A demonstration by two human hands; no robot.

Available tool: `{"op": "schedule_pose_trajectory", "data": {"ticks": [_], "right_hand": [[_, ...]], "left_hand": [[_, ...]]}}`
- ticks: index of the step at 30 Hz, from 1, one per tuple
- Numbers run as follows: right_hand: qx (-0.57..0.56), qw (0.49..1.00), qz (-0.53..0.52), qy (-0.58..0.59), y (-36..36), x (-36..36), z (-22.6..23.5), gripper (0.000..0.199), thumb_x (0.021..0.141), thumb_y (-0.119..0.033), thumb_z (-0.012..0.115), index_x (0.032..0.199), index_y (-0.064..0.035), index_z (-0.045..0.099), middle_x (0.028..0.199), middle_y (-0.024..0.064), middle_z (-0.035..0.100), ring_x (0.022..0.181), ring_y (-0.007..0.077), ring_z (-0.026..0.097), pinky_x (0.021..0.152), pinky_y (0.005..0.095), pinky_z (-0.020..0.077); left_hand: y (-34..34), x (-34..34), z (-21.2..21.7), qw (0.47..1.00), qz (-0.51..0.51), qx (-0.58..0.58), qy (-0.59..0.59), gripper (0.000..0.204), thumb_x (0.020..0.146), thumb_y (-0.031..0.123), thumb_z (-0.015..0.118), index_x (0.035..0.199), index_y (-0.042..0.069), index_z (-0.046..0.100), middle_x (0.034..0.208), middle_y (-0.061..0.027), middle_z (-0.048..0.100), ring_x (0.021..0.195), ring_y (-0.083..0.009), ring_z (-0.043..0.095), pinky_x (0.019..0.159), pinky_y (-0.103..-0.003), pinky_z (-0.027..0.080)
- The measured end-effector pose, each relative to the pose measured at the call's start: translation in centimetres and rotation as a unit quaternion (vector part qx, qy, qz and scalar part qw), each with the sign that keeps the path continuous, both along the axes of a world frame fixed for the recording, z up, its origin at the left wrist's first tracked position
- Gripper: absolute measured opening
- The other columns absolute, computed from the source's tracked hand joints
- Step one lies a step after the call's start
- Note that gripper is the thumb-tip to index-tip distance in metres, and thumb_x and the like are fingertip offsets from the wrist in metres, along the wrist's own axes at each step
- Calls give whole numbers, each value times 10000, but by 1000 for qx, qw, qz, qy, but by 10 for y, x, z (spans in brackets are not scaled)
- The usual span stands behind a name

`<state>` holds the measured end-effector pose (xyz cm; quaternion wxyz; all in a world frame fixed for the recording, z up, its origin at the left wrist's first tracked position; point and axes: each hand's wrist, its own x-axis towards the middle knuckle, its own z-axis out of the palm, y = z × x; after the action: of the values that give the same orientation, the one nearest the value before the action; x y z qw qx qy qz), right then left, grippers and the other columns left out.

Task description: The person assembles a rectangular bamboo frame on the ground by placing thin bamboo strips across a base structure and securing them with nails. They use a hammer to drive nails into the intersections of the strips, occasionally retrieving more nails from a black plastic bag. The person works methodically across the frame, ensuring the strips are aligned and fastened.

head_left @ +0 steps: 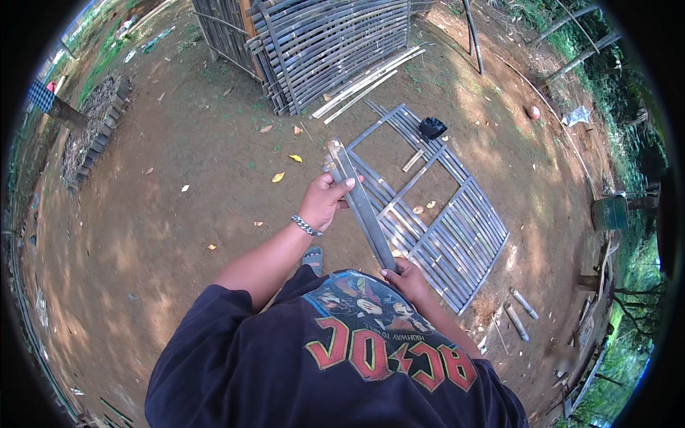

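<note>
Slanting in front of my body is a long, flat grey bamboo slat point(367, 217), which looks like two strips side by side toward its far end. My left hand point(321, 202) grips it near that far end, thumb laid on top. The near end rests in my right hand point(412, 280), whose fingers are partly hidden under it. Beyond the slat, to the right, a bamboo lattice panel point(412, 181) with open gaps lies flat on the ground, apart from both hands.
A black plastic bag point(432, 128) sits on the panel's far edge. Slatted bamboo panels point(335, 53) stand ahead, with pale strips point(360, 85) at their foot. Short bamboo tubes point(515, 322) lie at right. A green container point(609, 212) is farther right; a brick-edged bed point(95, 146) is left.
</note>
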<state>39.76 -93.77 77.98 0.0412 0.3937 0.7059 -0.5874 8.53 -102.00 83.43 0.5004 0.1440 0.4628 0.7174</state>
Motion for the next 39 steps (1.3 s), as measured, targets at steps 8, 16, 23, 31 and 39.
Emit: {"op": "schedule_pose_trajectory", "data": {"ticks": [8, 16, 23, 31, 39], "right_hand": [[77, 996, 13, -50, 23, -43, 21, 306, 927, -320, 754, 1024, -37, 692, 812, 73, 672, 745, 137, 623, 710, 348, 512], [43, 997, 41, -43, 94, -51, 18, 425, 897, -361, 758, 1188, -59, 690, 965, 127, 723, 886, 250, 695, 833, 375, 520], [181, 974, -133, 32, 212, 6, 5, 695, 896, -371, 767, 1467, -71, 510, 1261, 183, 682, 1145, 275, 672, 996, 396, 521], [175, 891, -420, 11, 354, 106, -31, 475, 984, -269, 676, 1363, 5, 590, 1181, 204, 718, 1082, 259, 698, 928, 352, 538], [288, 888, -354, -56, 372, 16, -28, 433, 947, -259, 705, 1312, -35, 636, 1212, 181, 694, 1088, 340, 672, 938, 417, 531]], "left_hand": [[29, -34, -12, 999, 17, -10, -34, 265, 995, 186, 675, 1217, 43, 656, 1189, -81, 726, 1050, -167, 701, 885, -362, 598], [92, 20, -40, 973, -152, -10, -173, 606, 1019, 252, 641, 1513, 19, 379, 1408, -209, 580, 1263, -315, 616, 1048, -452, 530], [175, -22, -57, 986, -3, -61, -153, 601, 1040, 321, 602, 1551, 116, 362, 1479, -137, 542, 1305, -300, 578, 1077, -446, 504], [237, -109, -60, 989, 119, -2, -84, 653, 1007, 369, 643, 1549, 143, 357, 1520, -118, 502, 1374, -314, 514, 1149, -485, 444], [258, -159, -64, 984, 146, -12, -103, 619, 1017, 334, 630, 1550, 150, 374, 1555, -115, 472, 1398, -300, 489, 1170, -486, 419]]}}
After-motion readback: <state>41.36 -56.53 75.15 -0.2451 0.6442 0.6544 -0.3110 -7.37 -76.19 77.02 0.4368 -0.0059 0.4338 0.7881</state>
